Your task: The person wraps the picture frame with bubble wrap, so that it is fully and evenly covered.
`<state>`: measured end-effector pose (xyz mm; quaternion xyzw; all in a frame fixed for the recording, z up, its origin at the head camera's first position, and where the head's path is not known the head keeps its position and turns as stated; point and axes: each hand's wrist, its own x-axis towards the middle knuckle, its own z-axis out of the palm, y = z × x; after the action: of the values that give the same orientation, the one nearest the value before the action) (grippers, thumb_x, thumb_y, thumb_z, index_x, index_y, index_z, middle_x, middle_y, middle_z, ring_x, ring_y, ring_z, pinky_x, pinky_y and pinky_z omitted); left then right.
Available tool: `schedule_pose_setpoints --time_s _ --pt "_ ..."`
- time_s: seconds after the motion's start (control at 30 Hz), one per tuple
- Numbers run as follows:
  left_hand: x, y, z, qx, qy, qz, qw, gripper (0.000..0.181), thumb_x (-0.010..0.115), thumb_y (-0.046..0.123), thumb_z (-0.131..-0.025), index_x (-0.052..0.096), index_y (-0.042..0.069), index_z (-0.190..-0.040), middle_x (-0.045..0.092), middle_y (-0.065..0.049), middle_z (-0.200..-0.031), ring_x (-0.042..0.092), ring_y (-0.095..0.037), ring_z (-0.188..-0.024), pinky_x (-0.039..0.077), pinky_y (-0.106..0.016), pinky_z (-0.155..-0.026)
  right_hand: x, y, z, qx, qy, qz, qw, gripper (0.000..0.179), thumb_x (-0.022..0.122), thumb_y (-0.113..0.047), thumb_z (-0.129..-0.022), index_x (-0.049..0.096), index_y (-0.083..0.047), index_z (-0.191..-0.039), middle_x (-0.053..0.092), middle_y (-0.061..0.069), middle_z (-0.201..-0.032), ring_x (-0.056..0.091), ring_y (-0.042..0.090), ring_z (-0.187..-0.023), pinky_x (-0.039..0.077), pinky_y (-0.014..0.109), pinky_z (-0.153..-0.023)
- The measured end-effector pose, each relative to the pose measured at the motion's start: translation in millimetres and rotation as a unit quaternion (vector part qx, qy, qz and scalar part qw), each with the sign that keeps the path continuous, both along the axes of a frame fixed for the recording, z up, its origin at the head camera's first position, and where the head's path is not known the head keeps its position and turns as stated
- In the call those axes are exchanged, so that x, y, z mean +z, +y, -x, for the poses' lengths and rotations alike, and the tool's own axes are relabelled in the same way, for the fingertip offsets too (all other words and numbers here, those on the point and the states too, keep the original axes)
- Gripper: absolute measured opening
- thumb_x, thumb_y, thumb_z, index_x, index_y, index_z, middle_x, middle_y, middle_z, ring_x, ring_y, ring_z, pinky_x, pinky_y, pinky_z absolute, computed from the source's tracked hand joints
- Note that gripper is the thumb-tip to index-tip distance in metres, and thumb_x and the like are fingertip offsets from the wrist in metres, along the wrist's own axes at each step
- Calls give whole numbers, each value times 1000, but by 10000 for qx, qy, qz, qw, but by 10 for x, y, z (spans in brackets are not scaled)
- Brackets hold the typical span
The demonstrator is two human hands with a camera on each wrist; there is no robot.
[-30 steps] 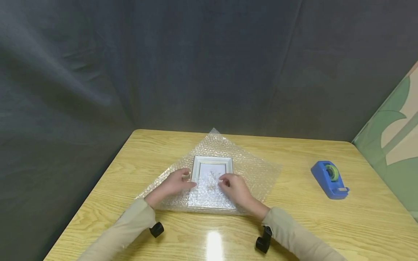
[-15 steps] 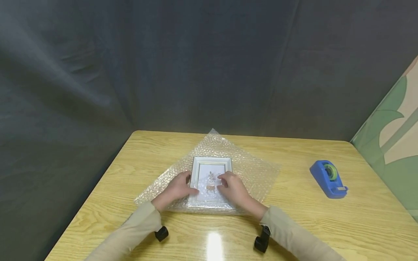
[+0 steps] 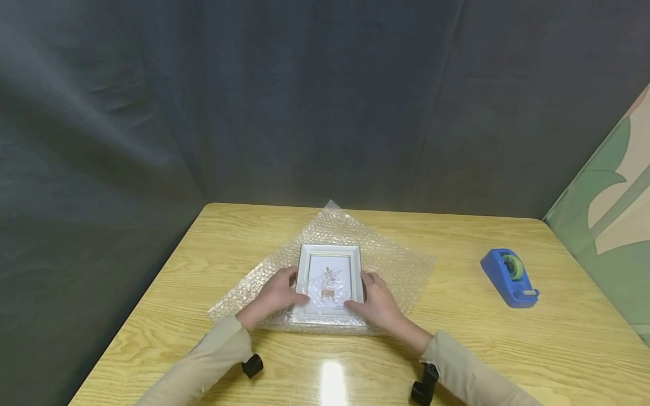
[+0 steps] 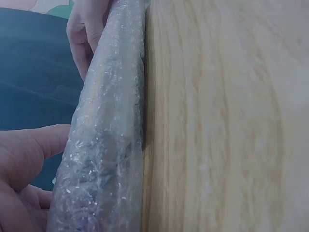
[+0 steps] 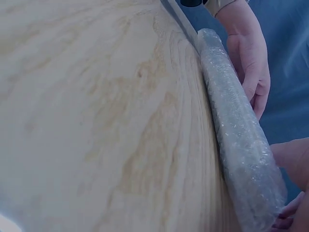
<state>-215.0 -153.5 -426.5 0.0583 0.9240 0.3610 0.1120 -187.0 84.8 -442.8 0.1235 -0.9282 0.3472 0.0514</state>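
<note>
A white picture frame [image 3: 328,282] with a small deer print lies face up on a sheet of bubble wrap [image 3: 388,248], which is turned so that a corner points away. The near part of the wrap is folded over the frame's lower end. On its left side my left hand [image 3: 274,294] grips the frame, thumb on top. My right hand [image 3: 380,303] holds the opposite side, its thumb over the front and its fingers along the edge. In both wrist views the wrapped near edge shows as a thick roll of bubble wrap [image 4: 104,140].
To the right on the wooden table [image 3: 431,361] stands a blue tape dispenser [image 3: 505,282] with a roll of green tape [image 3: 515,266]. Dark cloth [image 3: 325,101] hangs behind the table and at its left. A patterned panel [image 3: 614,225] is at the right.
The right hand has moved right, from above the picture to the frame's right edge. The left hand has shifted slightly nearer and onto the left edge. The wrap over the print now lies lower.
</note>
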Motion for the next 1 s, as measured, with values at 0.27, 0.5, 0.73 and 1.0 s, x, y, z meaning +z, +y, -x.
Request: schedule_pose_setpoints --time_s 0.27,0.5,0.73,1.0 --pt "-9 136 -95 -142 76 -12 9999 88 80 30 -62 40 -1 -134 49 -18 -126 49 -35 -111 41 -49 -94 86 149 -49 118 -261 -297 9991 92 79 -26 -64 33 14 -132 49 25 -118 52 30 -95 49 42 -84" --pt "-8 161 -109 -162 183 109 9996 86 80 31 -63 42 1 -133 52 -16 -121 51 -32 -106 43 -47 -91 386 290 307 671 101 -784 9946 88 75 -31 -71 30 9 -136 45 30 -124 47 41 -110 39 52 -94" --pt "-10 169 -114 -213 202 151 9995 83 80 32 -62 45 2 -131 55 -12 -113 53 -28 -101 44 -45 -88 394 445 1028 1037 53 -741 9918 66 61 -24 -85 32 8 -135 37 30 -134 33 46 -123 27 56 -102" --pt "-13 197 -93 -166 170 132 9996 82 80 31 -61 46 4 -130 55 -9 -112 54 -26 -98 46 -44 -86 152 517 1526 1161 132 -439 9922 57 56 -10 -87 31 15 -132 36 33 -133 36 46 -121 28 53 -103"
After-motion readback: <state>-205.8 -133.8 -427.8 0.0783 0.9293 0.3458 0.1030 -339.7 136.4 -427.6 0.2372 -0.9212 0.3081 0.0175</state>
